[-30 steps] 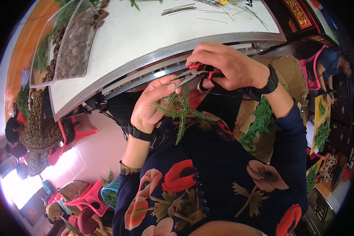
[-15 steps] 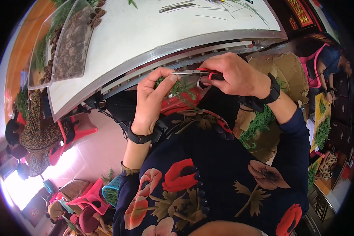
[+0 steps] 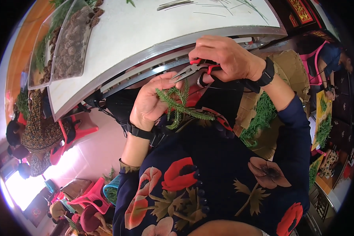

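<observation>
Between the fingertips of my left hand (image 3: pixel 150 97) is a green artificial pine sprig (image 3: pixel 178 104), its needle-covered branches hanging down toward my lap. My right hand (image 3: pixel 233 59) grips red-handled long-nose pliers (image 3: pixel 190 70). Their metal jaws point left and meet the sprig's stem end at my left fingertips. Whether the jaws are closed on the stem, I cannot tell. Both hands are just in front of the table's near edge, and a dark band circles each wrist.
The white table (image 3: pixel 145 27) has a metal edge; thin wires (image 3: pixel 175 4) lie on it. Clear plastic boxes of pine cones (image 3: pixel 70 51) stand at its left. A cardboard box (image 3: pixel 289 74) with green sprigs (image 3: pixel 259 118) is at my right. Other people sit on both sides.
The sprig has turned so its branches spread into view below my fingers. My right hand has risen slightly, and the pliers now slant down to the left.
</observation>
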The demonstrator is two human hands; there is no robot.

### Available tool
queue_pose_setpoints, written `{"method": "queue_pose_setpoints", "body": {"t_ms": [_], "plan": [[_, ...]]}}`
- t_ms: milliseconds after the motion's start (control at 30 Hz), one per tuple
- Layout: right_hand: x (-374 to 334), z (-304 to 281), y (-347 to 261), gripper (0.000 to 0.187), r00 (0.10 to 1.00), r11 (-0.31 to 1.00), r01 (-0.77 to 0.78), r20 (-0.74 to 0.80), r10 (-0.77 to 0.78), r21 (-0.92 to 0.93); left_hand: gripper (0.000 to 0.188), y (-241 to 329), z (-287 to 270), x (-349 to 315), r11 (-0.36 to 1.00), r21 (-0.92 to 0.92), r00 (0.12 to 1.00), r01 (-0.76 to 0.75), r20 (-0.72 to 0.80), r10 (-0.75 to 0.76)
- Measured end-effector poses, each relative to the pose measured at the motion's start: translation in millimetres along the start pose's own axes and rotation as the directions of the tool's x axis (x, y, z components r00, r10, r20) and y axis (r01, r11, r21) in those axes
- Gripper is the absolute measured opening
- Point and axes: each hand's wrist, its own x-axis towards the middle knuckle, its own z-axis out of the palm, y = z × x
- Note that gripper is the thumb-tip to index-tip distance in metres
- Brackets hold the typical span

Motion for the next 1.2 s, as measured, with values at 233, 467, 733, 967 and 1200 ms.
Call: {"method": "queue_pose_setpoints", "body": {"t_ms": [233, 467, 733, 967, 1200], "plan": [[-10.0, 1.3, -16.2, 0.037, 0.966, 0.97, -0.243, 0.095, 0.239, 0.032, 0.012, 0.9, 16.3, -2.0, 0.909, 0.378, 0.951, -0.175, -0.173, 0.255], [-12.7, -3.9, -10.5, 0.031, 0.958, 0.953, -0.285, 0.003, 0.286, 0.104, 0.011, 6.6, 15.3, -1.9, 0.907, 0.365, 0.931, -0.21, -0.21, 0.299], [-9.4, -5.0, 0.7, 0.041, 0.994, 0.993, -0.108, 0.027, 0.107, 0.038, 0.011, 9.1, 2.7, -0.2, 0.993, 0.079, 0.995, -0.083, -0.055, 0.088], [-3.2, -3.9, -1.1, 0.046, 1.0, 0.999, -0.009, -0.016, 0.01, 0.046, 0.012, 6.6, -0.6, 1.9, 0.998, -0.051, 0.998, -0.025, 0.057, 0.028], [7.3, 1.5, 0.4, 0.042, 0.998, 0.995, 0.049, -0.032, -0.046, 0.084, 0.014, 3.2, -1.3, 4.7, 0.99, -0.126, 0.964, 0.061, 0.264, -0.025]]}}
